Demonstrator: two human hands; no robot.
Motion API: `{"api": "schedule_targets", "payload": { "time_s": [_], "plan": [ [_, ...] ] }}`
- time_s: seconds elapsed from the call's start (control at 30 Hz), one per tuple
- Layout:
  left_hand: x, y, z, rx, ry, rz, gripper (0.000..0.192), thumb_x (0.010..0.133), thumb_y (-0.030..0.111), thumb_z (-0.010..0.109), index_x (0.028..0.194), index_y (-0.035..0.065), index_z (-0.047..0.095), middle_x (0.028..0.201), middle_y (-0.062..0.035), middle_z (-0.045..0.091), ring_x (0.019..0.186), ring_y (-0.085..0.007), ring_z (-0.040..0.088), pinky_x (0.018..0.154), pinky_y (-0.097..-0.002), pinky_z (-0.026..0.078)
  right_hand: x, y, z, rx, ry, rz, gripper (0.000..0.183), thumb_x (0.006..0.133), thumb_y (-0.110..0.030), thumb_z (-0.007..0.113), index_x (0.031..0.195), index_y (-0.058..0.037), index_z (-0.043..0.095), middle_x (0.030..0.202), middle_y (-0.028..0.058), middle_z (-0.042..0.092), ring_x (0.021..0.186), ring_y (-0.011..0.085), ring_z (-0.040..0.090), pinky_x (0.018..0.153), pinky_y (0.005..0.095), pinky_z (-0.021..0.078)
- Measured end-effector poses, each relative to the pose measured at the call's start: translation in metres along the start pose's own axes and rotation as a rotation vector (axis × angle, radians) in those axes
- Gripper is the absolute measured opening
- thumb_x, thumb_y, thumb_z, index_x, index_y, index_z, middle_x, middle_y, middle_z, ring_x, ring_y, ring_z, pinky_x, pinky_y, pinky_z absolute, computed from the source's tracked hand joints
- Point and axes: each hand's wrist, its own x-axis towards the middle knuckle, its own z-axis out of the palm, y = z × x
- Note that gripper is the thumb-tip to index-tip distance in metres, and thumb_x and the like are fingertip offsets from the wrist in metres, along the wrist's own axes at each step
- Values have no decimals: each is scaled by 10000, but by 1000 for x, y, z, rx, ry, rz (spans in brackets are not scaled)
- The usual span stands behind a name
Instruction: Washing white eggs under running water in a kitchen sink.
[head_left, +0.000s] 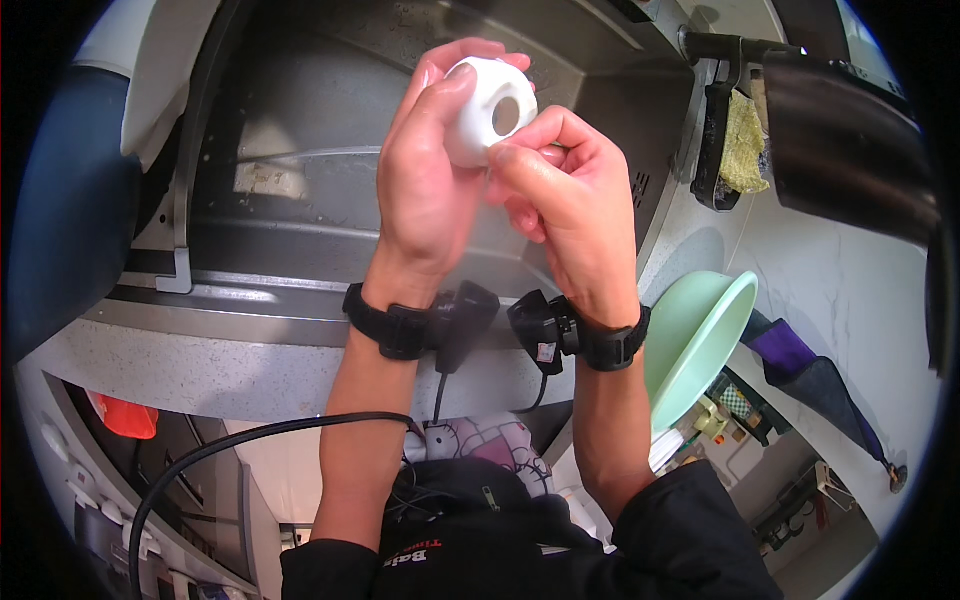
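My left hand (420, 169) is wrapped around a small rounded white object (469, 124), with the thumb on its upper side. A round hole opens in the side facing right; whether the object is plastic or ceramic I cannot tell. At the lower rim by this hole, my right hand (585, 191) pinches with thumb and forefinger, touching the white surface. Anything between those fingertips is hidden. Both hands look wet and are above a stainless steel sink (307, 191). Each wrist wears a black strap with a small black device.
A mint-green basin (697, 345) leans at the right of the counter (247, 367). Beyond it, a yellow-green scrubbing cloth (742, 146) hangs in a black holder, and a dark-and-purple cloth (799, 367) hangs on the wall. A black cable (217, 446) crosses by my left forearm.
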Motion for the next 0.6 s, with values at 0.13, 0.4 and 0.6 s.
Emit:
{"api": "schedule_targets", "payload": {
  "time_s": [0.13,0.4,0.6],
  "plan": [
    [-1,0,5,40,26,35,359,1045,277,460,1286,24,546,1288,-173,629,1120,-223,618,984,-356,498,1,2,-1,21,2,7,94,903,-35,698,880,-18,609,679,49,638,492,41,462,443,204,303],
    [-1,-2,-2,103,5,35,393,1049,305,443,1310,26,533,1318,-210,631,1195,-286,637,1040,-401,518,0,2,-2,46,-8,50,103,897,-17,695,868,-19,596,669,56,625,489,43,445,443,205,292],
    [2,-2,-3,37,-19,16,410,1051,313,438,1322,18,525,1340,-232,621,1217,-325,634,1055,-435,514,0,2,-8,6,-35,22,136,894,-18,697,864,-35,566,672,54,633,485,40,450,435,208,285]
  ]
}}
